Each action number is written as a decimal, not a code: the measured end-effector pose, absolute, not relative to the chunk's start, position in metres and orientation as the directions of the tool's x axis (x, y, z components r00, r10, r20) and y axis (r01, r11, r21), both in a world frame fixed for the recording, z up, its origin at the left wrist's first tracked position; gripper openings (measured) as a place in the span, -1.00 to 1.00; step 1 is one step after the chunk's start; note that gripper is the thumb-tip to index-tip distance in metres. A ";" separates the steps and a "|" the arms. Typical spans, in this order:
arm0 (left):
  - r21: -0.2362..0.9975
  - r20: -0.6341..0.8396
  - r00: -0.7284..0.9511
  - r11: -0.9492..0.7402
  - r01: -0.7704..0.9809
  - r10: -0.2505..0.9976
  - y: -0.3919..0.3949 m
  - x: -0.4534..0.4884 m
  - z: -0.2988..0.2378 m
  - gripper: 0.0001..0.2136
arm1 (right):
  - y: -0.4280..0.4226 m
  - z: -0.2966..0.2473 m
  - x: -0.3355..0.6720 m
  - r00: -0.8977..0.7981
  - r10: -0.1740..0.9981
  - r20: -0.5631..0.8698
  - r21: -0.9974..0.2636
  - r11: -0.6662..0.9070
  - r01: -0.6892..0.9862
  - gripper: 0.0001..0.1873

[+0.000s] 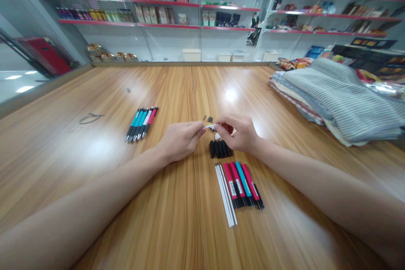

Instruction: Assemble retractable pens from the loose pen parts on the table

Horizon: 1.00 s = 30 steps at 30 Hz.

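Note:
Over the middle of the table, my left hand (182,141) pinches one end of a thin white pen refill (210,126). The fingertips of my right hand (238,133) are closed at its other end. Small springs (210,119) and partly hidden metal and white pen parts lie just beneath and beyond my fingers. A row of black rubber pen grips (220,149) lies below my right hand. Nearer to me are several white refills (225,194), side by side, and pink and teal pen barrels (242,183) with black ends.
Several whole pens (141,124) lie in a row at the left. A grey loop of cord (91,118) and a small item (128,90) are farther left. Folded striped cloths (344,97) are piled at the right. Stocked shelves (167,2) stand behind the wooden table (152,219).

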<state>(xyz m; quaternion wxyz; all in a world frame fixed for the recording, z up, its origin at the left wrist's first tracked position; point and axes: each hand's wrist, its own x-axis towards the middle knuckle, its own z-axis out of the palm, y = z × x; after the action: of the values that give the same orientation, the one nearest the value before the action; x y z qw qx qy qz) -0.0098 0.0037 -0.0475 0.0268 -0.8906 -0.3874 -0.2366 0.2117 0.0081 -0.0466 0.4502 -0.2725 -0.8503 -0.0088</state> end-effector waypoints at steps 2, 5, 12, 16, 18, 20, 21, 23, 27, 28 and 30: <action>0.110 0.432 0.595 -0.694 0.711 0.678 0.004 -0.010 -0.048 -0.71 | 0.008 -0.046 0.212 -0.460 0.447 0.768 -0.215 0.855 0.472 -0.89; 0.071 0.426 0.607 -0.694 0.717 0.671 0.005 -0.010 -0.049 -0.71 | 0.009 -0.047 0.213 -0.478 0.448 0.755 -0.196 0.850 0.488 -0.82; 0.044 0.406 0.620 -0.692 0.721 0.672 0.004 -0.009 -0.047 -0.70 | 0.012 -0.050 0.214 -0.492 0.464 0.737 -0.194 0.842 0.504 -0.75; 0.032 0.400 0.618 -0.684 0.729 0.677 0.004 -0.009 -0.047 -0.70 | 0.013 -0.051 0.214 -0.514 0.483 0.709 -0.225 0.846 0.483 -0.77; 0.025 0.395 0.617 -0.680 0.733 0.680 0.005 -0.009 -0.046 -0.70 | 0.014 -0.052 0.214 -0.527 0.475 0.704 -0.222 0.853 0.473 -0.77; 0.016 0.392 0.619 -0.677 0.736 0.681 0.005 -0.009 -0.047 -0.70 | 0.015 -0.053 0.214 -0.533 0.460 0.710 -0.206 0.859 0.469 -0.78; 0.012 0.391 0.618 -0.675 0.738 0.682 0.005 -0.009 -0.047 -0.70 | 0.016 -0.053 0.214 -0.536 0.453 0.712 -0.196 0.861 0.469 -0.79; 0.000 0.391 0.616 -0.669 0.743 0.684 0.006 -0.009 -0.048 -0.69 | 0.016 -0.053 0.214 -0.544 0.443 0.712 -0.180 0.865 0.469 -0.80; -0.009 0.385 0.613 -0.661 0.750 0.690 0.006 -0.008 -0.048 -0.69 | 0.017 -0.053 0.215 -0.559 0.438 0.704 -0.162 0.866 0.474 -0.80; -0.009 0.382 0.612 -0.660 0.752 0.692 0.005 -0.008 -0.048 -0.69 | 0.017 -0.053 0.215 -0.559 0.438 0.704 -0.159 0.864 0.477 -0.80; -0.011 0.376 0.614 -0.659 0.752 0.694 0.005 -0.008 -0.047 -0.70 | 0.017 -0.053 0.215 -0.555 0.437 0.708 -0.157 0.864 0.479 -0.82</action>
<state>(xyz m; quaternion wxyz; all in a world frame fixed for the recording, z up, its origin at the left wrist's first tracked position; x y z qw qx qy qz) -0.0077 0.0046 -0.0472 0.0841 -0.8943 -0.4044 -0.1720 0.2154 0.0171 -0.0530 0.3936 -0.2597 -0.8814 -0.0269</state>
